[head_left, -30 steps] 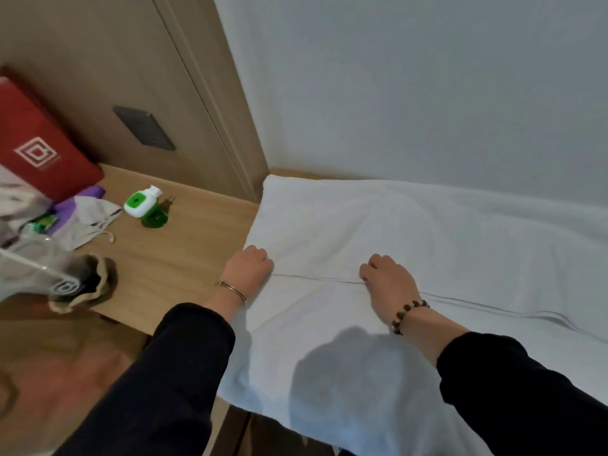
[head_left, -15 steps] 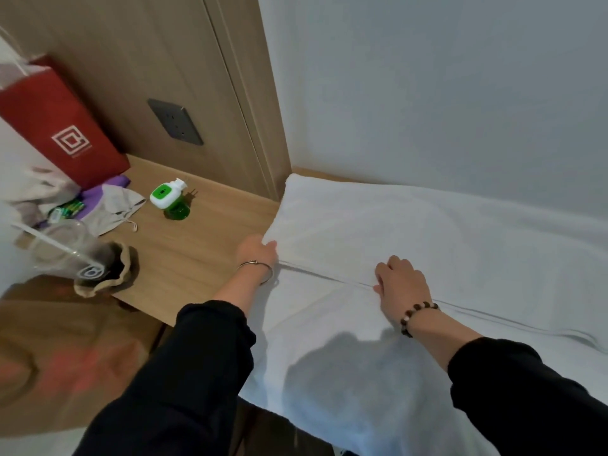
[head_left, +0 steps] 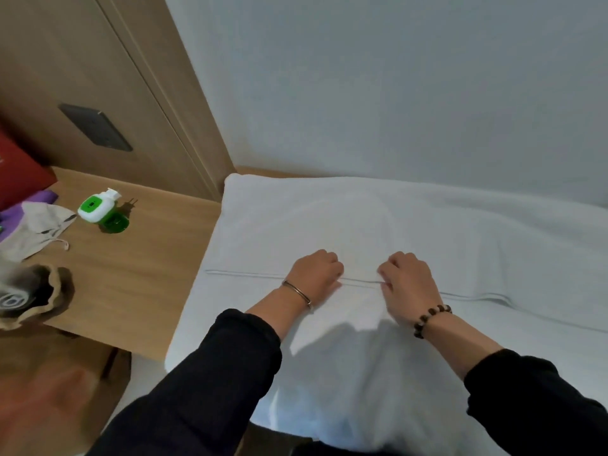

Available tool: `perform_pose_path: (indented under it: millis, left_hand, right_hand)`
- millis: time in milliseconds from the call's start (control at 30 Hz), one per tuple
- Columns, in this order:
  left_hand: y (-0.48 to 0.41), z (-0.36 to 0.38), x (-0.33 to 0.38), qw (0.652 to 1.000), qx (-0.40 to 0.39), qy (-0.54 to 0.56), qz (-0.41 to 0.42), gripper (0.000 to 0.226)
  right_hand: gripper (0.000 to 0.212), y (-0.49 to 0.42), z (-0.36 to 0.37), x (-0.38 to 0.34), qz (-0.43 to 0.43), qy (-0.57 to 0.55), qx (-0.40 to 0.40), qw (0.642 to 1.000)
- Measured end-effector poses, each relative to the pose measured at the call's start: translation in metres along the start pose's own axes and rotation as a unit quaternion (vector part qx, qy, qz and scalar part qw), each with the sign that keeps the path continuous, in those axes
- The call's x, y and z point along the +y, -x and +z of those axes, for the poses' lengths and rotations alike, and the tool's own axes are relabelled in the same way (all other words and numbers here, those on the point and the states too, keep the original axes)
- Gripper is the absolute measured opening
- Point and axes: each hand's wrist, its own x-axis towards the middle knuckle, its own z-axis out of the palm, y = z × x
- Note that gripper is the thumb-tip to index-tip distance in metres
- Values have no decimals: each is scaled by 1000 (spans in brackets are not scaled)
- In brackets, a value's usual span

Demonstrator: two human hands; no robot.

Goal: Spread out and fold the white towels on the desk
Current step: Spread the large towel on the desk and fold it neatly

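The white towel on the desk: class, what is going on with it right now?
A person is working on the white towel, which lies spread over the wooden desk. The left hand and right hand sit close together on a folded edge across its middle, fingers curled at the hem. A green-and-white plug-in device stands off to the left.

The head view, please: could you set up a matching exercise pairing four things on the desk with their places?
Things:
1. towel
2. green device
3. left hand
4. cloth pouch

Places:
A. far left, by the purple item
B. on the towel's hem, beside the right hand
C. on bare wood, left of the towel
D. spread across the desk's right part

Pairs: 1-D, 2-C, 3-B, 4-A
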Motion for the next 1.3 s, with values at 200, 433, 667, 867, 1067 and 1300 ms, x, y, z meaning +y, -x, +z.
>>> perform_pose_path:
  millis: [200, 433, 667, 867, 1067, 1300]
  left_hand:
    - [-3, -2, 1, 999, -1, -42, 3, 26]
    - [6, -19, 12, 974, 3, -188, 127, 29]
    - [-35, -8, 65, 989, -46, -112, 81, 20]
    - [-58, 14, 118, 997, -17, -31, 72, 14]
    - [-52, 22, 110, 995, 23, 14, 96, 14]
    - [-48, 26, 114, 985, 112, 21, 127, 15]
  right_hand:
    - [22, 1, -13, 10, -12, -42, 11, 999]
    - [31, 15, 4, 25, -34, -51, -53, 997]
    - [40, 33, -21, 72, 16, 9, -15, 1000]
    - [48, 61, -33, 140, 155, -36, -45, 986]
    - [62, 80, -19, 144, 217, -106, 41, 970]
    - [38, 74, -35, 169, 264, 10, 78, 961]
